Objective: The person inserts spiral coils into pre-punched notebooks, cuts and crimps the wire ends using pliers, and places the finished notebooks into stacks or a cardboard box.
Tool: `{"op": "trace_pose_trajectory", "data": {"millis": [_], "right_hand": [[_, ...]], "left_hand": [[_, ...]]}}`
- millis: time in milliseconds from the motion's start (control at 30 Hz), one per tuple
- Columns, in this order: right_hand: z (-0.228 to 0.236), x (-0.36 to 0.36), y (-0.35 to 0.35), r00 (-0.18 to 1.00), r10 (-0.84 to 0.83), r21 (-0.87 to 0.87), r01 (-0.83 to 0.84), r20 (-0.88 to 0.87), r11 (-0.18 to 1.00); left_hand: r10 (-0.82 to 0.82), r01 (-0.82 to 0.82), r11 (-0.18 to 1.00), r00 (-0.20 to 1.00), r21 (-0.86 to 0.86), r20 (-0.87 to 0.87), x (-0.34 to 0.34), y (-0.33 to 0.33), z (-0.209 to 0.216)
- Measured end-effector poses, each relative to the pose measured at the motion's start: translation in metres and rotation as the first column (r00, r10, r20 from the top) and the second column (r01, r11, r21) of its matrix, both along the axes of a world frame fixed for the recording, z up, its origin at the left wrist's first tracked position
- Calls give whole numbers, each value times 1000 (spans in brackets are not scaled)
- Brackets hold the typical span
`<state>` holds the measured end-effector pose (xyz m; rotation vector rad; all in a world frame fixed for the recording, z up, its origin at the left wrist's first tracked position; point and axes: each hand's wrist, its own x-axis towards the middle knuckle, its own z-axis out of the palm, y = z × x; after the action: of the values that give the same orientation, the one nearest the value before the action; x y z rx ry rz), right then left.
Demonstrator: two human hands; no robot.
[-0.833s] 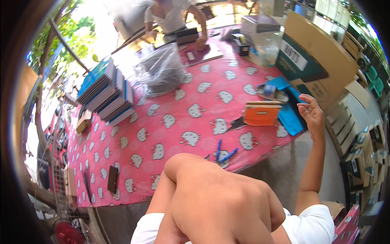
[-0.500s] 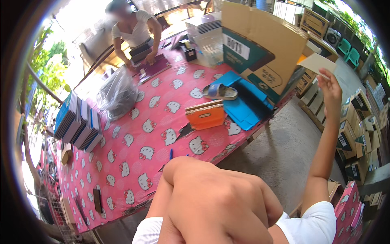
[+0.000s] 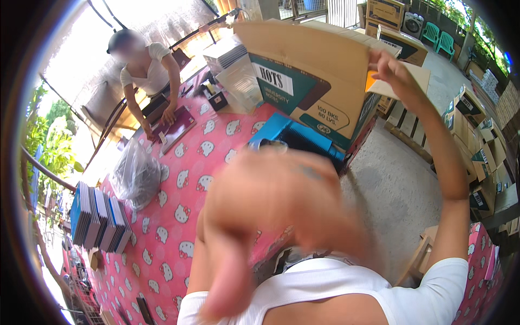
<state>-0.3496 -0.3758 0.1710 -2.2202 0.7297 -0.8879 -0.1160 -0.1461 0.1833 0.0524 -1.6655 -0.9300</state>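
Note:
My left hand [image 3: 276,200] looms large in the middle, close to the camera and smeared by motion. Its thumb points down, and the other fingers are too blurred to read. Up on the right, my raised right hand [image 3: 394,75] is at the upper right corner of a big cardboard box [image 3: 309,97]. Its fingers are loosely bent and apart, overlapping the box edge and a pale flap [image 3: 414,81]; I cannot tell whether they press on it. Behind my left hand, a blue plastic case [image 3: 276,127] lies beside the box, with a sandal [image 3: 269,144] partly covered.
A pink patterned tablecloth [image 3: 181,211] covers the table. Stacked notebooks [image 3: 100,219] and a grey plastic bag [image 3: 135,176] stand at left. Across the table, a person handles a purple folder [image 3: 176,127]. Cardboard boxes [image 3: 474,146] are piled on the right, near a wooden pallet [image 3: 406,124].
My right hand has moved left and up to the box corner. My left hand has turned, its thumb now hanging down. The view has shifted, and the orange box on the table is now hidden.

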Motion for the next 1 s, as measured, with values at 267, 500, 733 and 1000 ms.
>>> {"op": "trace_pose_trajectory", "data": {"millis": [267,500,733,1000], "right_hand": [[1,26,26,694,272,-151,-483,-667,863],[1,49,-133,677,-232,-456,-171,-698,873],[-58,92,-185,421,-15,-67,-109,-907,992],[-51,62,-199,965,-264,-514,225,-2,828]], "left_hand": [[855,-617,478,164,-624,493,61,-154,-42],[757,-707,557,215,-436,617,58,-168,-77],[985,-933,128,80,-338,152,85,-149,-105],[171,-990,119,-60,-81,983,142,-179,-232]]}}
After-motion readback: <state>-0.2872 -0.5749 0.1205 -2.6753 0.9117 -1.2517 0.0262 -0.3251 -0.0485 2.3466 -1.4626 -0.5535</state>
